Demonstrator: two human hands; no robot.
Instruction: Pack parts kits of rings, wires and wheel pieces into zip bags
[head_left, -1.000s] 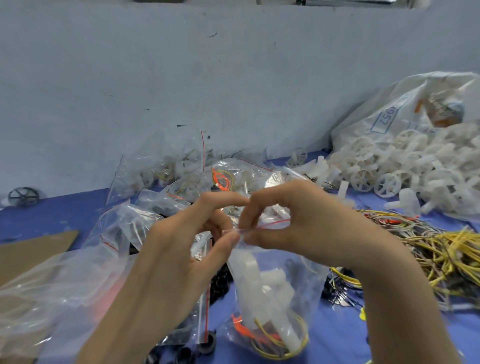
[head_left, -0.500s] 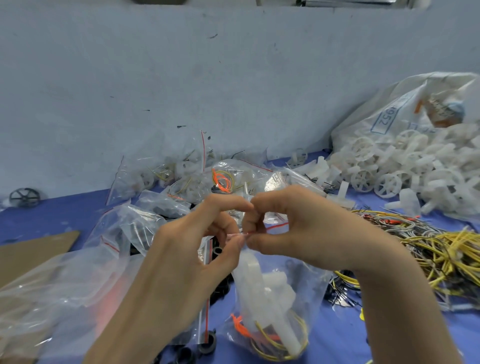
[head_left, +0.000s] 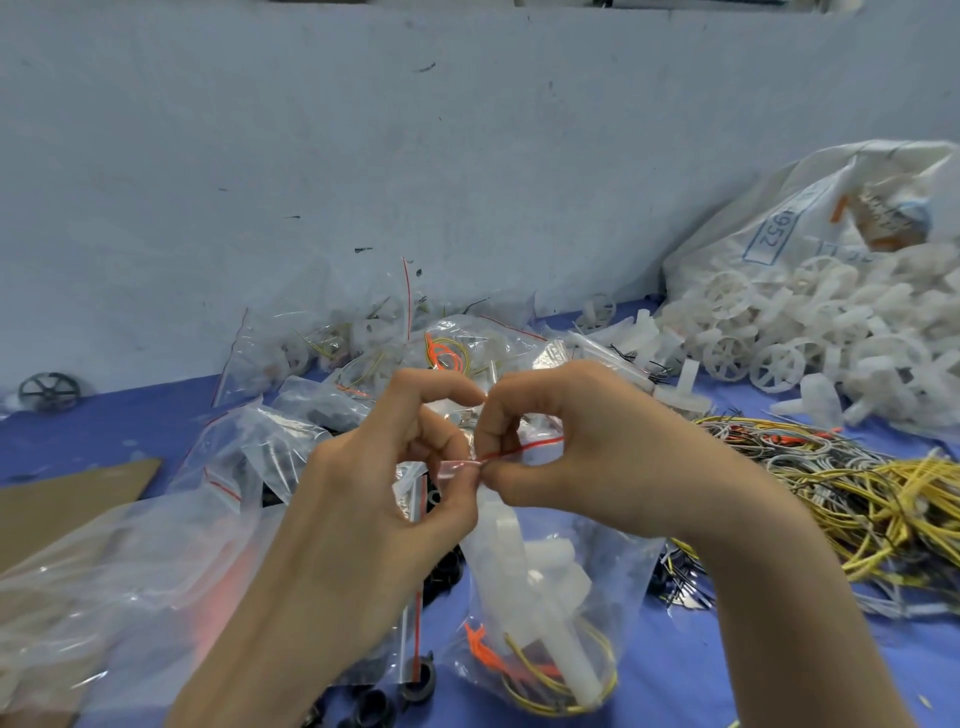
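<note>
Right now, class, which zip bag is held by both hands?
The filled zip bag at centre, its red seal pinched by left hand and right hand; other bags lie untouched.

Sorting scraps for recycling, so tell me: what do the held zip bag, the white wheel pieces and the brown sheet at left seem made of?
The zip bag: thin clear plastic film, glossy; it crinkles and glints, with a red seal strip. The wheel pieces: moulded plastic, milky white, dull satin; spokes look cast. The brown sheet: probably cardboard, matte and flat.

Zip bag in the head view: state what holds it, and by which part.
The left hand and right hand pinch the zip bag by its red seal strip at the top.
</note>
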